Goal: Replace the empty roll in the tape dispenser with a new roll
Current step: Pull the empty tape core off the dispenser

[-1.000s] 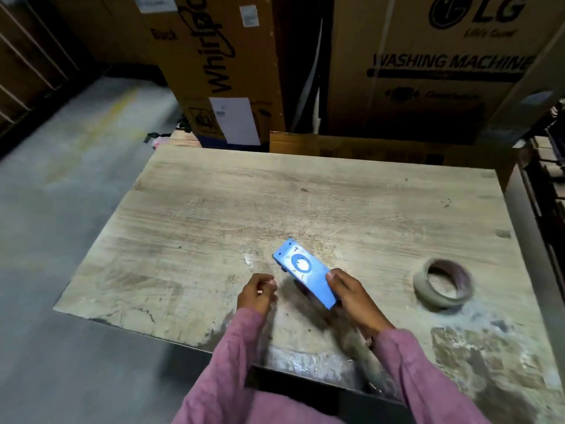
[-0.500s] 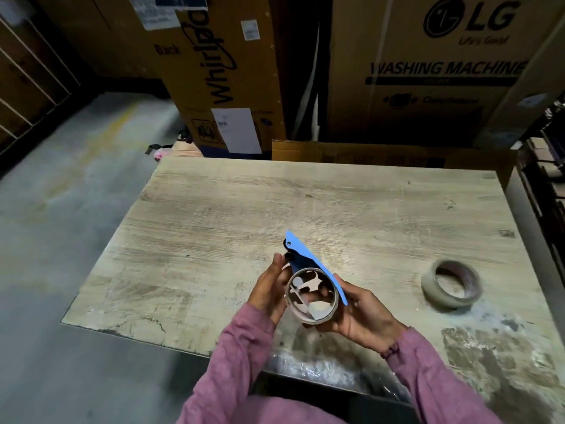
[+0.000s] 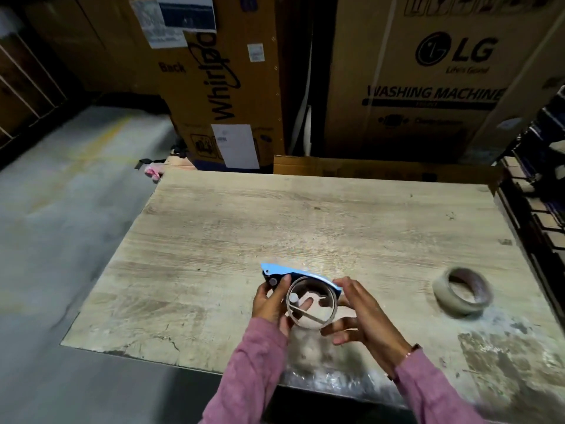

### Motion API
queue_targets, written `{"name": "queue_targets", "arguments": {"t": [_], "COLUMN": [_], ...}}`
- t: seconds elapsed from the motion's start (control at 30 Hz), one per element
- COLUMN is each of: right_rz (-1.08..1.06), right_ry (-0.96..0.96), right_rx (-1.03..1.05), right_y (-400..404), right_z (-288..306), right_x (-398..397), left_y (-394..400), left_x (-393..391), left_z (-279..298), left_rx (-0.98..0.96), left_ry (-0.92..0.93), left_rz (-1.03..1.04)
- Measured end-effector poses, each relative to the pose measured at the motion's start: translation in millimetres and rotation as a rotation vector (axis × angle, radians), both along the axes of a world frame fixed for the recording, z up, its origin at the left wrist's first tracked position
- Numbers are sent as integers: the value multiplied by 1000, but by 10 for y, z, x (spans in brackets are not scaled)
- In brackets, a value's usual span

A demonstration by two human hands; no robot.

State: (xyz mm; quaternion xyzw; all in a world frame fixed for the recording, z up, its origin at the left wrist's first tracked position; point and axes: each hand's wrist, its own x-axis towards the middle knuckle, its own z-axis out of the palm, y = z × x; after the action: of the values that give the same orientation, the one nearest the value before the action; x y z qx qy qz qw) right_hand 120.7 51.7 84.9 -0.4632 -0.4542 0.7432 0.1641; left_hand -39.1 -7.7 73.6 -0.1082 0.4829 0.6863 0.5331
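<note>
I hold a blue tape dispenser [image 3: 293, 273] on its side above the near part of the wooden table [image 3: 214, 240]. A thin empty cardboard roll [image 3: 312, 304] sits on its hub, its open face turned toward me. My left hand [image 3: 270, 301] grips the dispenser's left end, thumb near a grey knob. From the right, my right hand [image 3: 357, 313] holds the empty roll, with fingers curled round its rim. A new roll of tape [image 3: 463, 292] lies flat on the table to the right, apart from both hands.
Large cardboard appliance boxes [image 3: 428, 87] stand behind the table's far edge. Dark shelving [image 3: 541, 209] runs along the right side. Grey concrete floor [image 3: 61, 209] lies to the left. The table's near right corner has a worn, patchy surface [image 3: 504, 362].
The dispenser has been turned from its flat blue side up to show the empty roll. Both hands now hold it, and its nose has swung from upward to pointing left.
</note>
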Motion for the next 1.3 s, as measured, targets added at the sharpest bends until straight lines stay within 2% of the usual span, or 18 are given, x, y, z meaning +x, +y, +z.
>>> {"name": "queue_targets", "arguments": {"t": [0.1,0.2,0.3,0.5,0.67,0.73,0.87,0.9,1.0,1.3], "right_rz": [28,245,361,245,224,247,312,326,338,289], "right_ry": [-91,-221,-325,-353,-316,-316,-306,-301,-280,-149], "right_rx": [335,725,909,846,870,893,873,851,790,769], "right_y": [-147,-266,-374,-491,-390,-289,-23,63,323,744], "right_z": [-3,-66,-127,-132,-130,-138,-241,-297,-543,-1253], "right_x": [-4,21,-63,-250,-131,-61,91,132,256,327], "left_y": [-24,-62,-106,-165,-170,-160,-98,-54,107,436], "left_x": [-103,-177,-202,-164,-203,-233,-350,-367,-342,-209], "left_z": [-70,-64,-73,-28,-107,-139,-351,-428,-664,-1314], "left_rx": [-44,-72,-116,-49,-50,-39,-92,-113,-130,-28], "left_ry": [-54,-55,-15,-17,229,397,985,1082,1106,1168], "left_rz": [63,86,117,-11,-193,-257,-491,-535,-573,-410]}}
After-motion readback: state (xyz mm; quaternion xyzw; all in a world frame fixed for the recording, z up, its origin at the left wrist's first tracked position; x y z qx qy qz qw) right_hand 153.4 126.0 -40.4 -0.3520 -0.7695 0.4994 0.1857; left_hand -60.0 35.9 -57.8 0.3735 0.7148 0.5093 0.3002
